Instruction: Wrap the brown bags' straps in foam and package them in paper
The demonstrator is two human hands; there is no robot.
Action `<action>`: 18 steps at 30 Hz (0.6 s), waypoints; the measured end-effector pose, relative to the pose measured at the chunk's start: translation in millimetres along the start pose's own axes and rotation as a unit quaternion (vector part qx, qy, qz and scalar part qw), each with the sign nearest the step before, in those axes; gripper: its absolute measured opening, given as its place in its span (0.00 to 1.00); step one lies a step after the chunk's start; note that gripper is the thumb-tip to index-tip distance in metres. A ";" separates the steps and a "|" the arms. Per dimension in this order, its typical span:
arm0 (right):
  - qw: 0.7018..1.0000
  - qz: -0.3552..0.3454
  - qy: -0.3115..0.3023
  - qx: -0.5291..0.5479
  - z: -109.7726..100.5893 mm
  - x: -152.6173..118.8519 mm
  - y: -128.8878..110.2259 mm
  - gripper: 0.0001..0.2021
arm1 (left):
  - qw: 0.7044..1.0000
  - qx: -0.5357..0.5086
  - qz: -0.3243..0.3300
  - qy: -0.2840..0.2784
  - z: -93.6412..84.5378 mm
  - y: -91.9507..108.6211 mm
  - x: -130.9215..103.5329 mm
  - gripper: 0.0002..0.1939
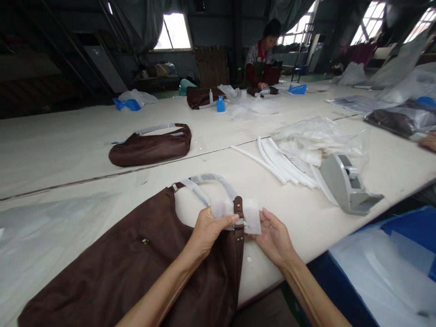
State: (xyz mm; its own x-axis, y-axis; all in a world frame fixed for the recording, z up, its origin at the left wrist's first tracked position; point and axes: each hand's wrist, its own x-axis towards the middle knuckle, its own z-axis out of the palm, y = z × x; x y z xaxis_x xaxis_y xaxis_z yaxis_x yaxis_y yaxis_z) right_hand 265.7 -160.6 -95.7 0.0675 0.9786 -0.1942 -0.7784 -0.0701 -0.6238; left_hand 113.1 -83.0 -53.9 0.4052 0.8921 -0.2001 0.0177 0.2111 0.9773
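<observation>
- The near brown bag (pixel 136 254) lies on the white table (pixel 85 122), its body stretching from near left to the middle, its zip (pixel 146 241) facing up.
- The left hand (pixel 206 229) holds a small white sheet (pixel 252 215) narrowly under its thumb, the thumb tip at the metal ring (pixel 244 221) on the bag's right side; its other fingers are mostly hidden.
- The sheet runs behind the brown strap end (pixel 239 205) and shows on both sides of it.
- The right hand (pixel 275 238) is at the sheet's right edge, fingers curved, some behind it; whether they pinch it, I cannot tell.
- The bag's strap (pixel 221 179), wrapped in pale film, loops on the far side of the hands.
- To the right lie white rods (pixel 272 163), a clear plastic bag (pixel 316 131) and a grey tape dispenser (pixel 344 181).
- Farther left rests a second brown bag (pixel 150 147).
- At the far side, a co-worker (pixel 260 63) bends over another brown item (pixel 254 91).
</observation>
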 end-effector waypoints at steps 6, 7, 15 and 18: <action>0.998 -0.033 -0.026 0.042 11.9 6.6 21.5 0.13 | 1.000 -0.022 -0.021 -0.004 -3.9 5.3 -3.5 0.18; 0.998 -0.033 -0.026 0.044 14.8 7.4 22.6 0.12 | 0.999 -0.023 -0.022 -0.004 -4.2 6.3 -3.6 0.18; 0.999 -0.034 0.015 -0.036 26.7 8.6 27.0 0.11 | 0.998 0.037 -0.010 0.046 1.2 6.1 -4.0 0.19; 0.995 -0.061 0.054 -0.062 29.0 7.4 32.3 0.12 | 0.997 0.066 0.004 0.042 -2.1 9.5 -8.8 0.17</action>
State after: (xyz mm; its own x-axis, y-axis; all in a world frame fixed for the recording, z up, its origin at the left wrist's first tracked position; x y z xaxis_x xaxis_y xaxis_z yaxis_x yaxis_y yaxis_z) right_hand 222.9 -150.0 -95.3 0.2293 0.9553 -0.1866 -0.6770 0.0188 -0.7358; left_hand 107.8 -88.0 -43.0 0.3287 0.9247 -0.1922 0.1374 0.1545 0.9784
